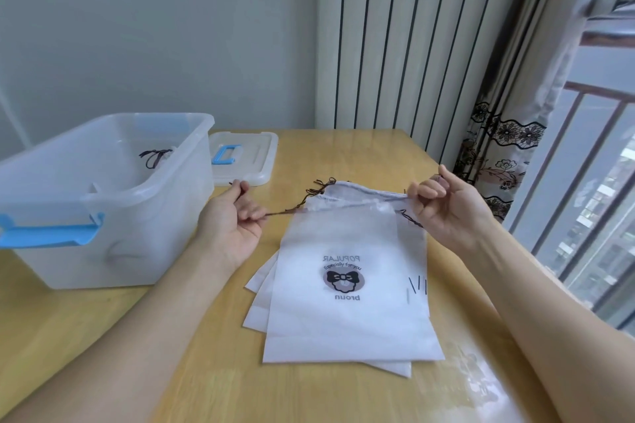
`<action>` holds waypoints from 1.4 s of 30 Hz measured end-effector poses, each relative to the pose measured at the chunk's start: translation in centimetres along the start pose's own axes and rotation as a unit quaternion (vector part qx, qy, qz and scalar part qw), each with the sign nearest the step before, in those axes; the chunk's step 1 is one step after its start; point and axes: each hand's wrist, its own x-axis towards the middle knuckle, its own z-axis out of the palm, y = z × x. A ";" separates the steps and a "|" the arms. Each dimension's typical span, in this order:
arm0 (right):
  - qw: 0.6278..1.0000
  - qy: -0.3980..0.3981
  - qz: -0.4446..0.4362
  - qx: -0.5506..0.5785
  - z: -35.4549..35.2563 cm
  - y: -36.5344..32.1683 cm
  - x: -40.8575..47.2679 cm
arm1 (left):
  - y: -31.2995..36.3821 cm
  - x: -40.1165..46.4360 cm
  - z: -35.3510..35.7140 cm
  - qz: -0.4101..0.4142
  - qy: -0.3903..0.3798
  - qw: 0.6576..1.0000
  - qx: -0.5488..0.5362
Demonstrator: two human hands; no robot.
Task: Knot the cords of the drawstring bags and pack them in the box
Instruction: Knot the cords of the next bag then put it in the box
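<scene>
Pinching thin dark cord (292, 208) — left hand (233, 220), right hand (443, 209), flat white bag (347, 271)

Single head-worn wide view, looking forward and down, close over table (343, 154), edges seemingly warped

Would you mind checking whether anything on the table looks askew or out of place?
Only mildly: the white bags are fanned unevenly rather than squared, and the box lid lies off behind the box. Nothing looks spilled or damaged.
</scene>
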 end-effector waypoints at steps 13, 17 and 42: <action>0.816 0.059 -0.174 -0.548 -0.5 -3.0 -0.7 | -0.3 -0.4 -1.3 0.302 -0.030 0.766 0.567; 0.627 -0.125 -0.126 -0.758 1.1 0.5 -2.8 | -2.1 -1.1 -1.4 0.117 -0.099 0.916 0.370; 0.701 -0.194 0.163 -0.667 3.0 2.7 -4.5 | -3.2 -3.0 1.1 0.016 -0.192 0.959 0.207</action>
